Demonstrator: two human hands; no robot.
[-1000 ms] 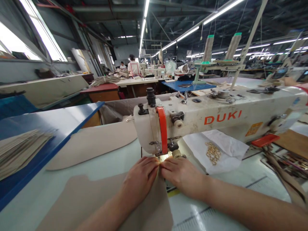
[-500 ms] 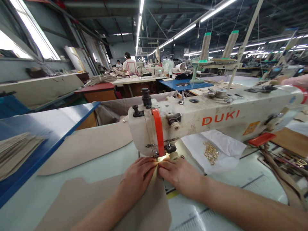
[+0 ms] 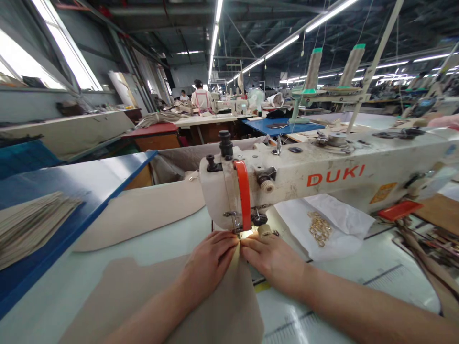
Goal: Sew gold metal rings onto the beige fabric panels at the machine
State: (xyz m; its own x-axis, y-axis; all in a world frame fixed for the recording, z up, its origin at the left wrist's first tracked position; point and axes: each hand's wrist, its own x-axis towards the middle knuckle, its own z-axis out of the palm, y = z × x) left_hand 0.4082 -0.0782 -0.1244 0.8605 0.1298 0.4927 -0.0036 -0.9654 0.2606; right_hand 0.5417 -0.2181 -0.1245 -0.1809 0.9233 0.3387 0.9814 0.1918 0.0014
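Note:
A white sewing machine (image 3: 287, 177) with red DUKI lettering spans the middle of the view, its needle area lit. Under it lies a beige fabric panel (image 3: 222, 306), which stretches back toward me. My left hand (image 3: 211, 258) has its fingers bunched on the panel just left of the presser foot. From the right, my right hand (image 3: 276, 255) pinches at the panel's edge, its fingertips almost meeting the left ones. Whatever small part may lie between the fingertips is hidden. Behind the left hand rests another beige fabric piece (image 3: 143, 215).
Gold metal rings or clasps (image 3: 319, 229) lie on white paper (image 3: 344, 215) right of the needle. A stack of fabric strips (image 3: 36, 224) sits on a blue-edged table (image 3: 107, 177) at left. Thread cones (image 3: 313, 71) stand behind the machine. A person (image 3: 202, 98) sits further back.
The whole view has shifted slightly, so things appear a little further right. Both hands stay at the needle area, holding the fabric panel as before.

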